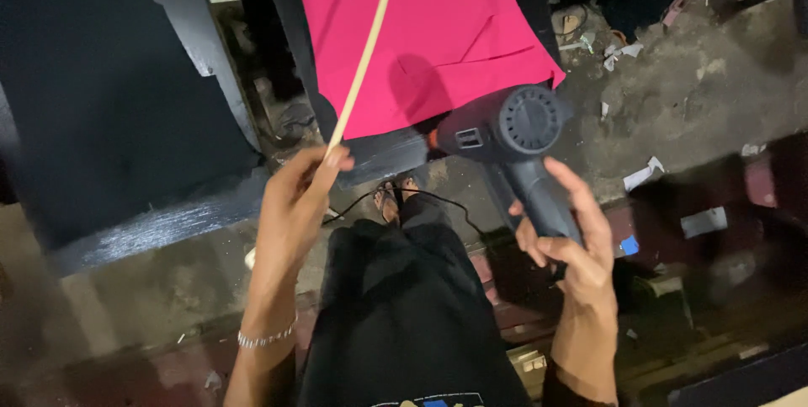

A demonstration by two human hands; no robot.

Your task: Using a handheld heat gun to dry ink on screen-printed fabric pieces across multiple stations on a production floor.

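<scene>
My left hand pinches the near end of a thin pale wooden stick that runs up and away across a bright pink sheet. The pink sheet lies on a dark board in front of me. My right hand grips the handle of a dark grey heat gun, whose round rear vent faces me and whose nozzle points at the lower edge of the pink sheet. A silver bracelet circles my left wrist.
A large dark painted panel leans at the left. My legs in black trousers and a sandalled foot are below, with a black cord near them. Paper scraps and debris litter the dirty concrete floor on the right.
</scene>
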